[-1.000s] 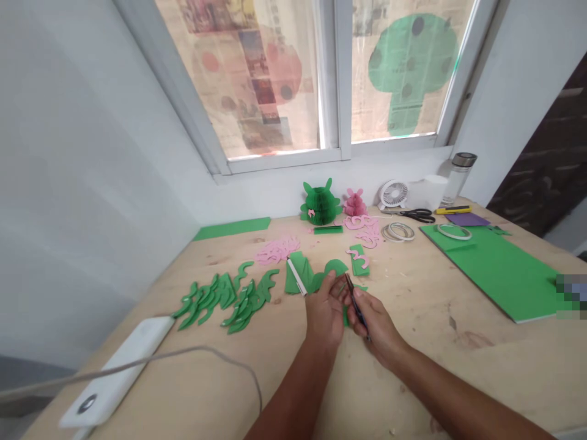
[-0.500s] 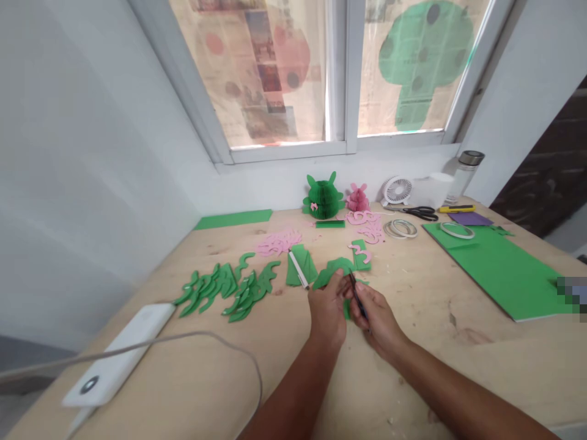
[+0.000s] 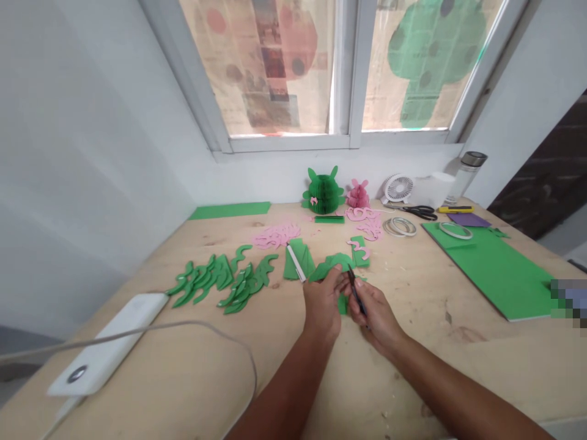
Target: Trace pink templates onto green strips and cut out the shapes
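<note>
My left hand [image 3: 325, 299] is closed on a piece of green paper [image 3: 340, 261], whose curved edge sticks out past the fingers. Close beside it, my right hand [image 3: 373, 308] grips a slim black tool [image 3: 356, 291] with its tip up against the paper. Whether the tool is a knife or small scissors is unclear, as the fingers cover part of it. A green scrap [image 3: 342, 304] shows between the hands. Left of them lie green paper pieces [image 3: 300, 260] with a white pen [image 3: 296, 261] on top. A pink cutout [image 3: 360, 249] rests on a green slip behind the hands.
Piles of curved green cutouts [image 3: 247, 286] and pink cutouts [image 3: 277, 234] lie to the left, near a white power bank [image 3: 110, 342] with a cable. Paper figures [image 3: 323, 194], a fan [image 3: 398, 188], scissors [image 3: 419, 211], tape rolls [image 3: 403, 227] and a green sheet [image 3: 495, 269] stand or lie farther back and right.
The view has shifted slightly. Both hands stay together at the green paper, and the black tool's tip sits a little differently against its edge.
</note>
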A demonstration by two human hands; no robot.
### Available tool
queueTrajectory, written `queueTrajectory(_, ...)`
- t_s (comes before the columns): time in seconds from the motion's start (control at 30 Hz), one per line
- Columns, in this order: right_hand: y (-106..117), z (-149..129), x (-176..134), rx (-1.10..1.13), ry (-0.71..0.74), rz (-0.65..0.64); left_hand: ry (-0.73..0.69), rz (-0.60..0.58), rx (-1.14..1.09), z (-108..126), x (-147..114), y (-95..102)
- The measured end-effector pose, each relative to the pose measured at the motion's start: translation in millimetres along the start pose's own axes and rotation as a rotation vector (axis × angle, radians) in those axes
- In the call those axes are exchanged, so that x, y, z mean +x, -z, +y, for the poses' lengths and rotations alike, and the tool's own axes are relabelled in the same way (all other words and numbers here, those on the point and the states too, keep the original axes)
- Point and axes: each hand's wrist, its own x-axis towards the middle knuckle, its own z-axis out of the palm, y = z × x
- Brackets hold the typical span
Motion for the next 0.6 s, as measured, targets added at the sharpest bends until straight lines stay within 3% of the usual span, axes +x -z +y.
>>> queueTrajectory(0.6,0.1,1.8,1.3,0.001,0.002,0.012,-0.035,0.007,0.027,-2.5,0.6,-0.3)
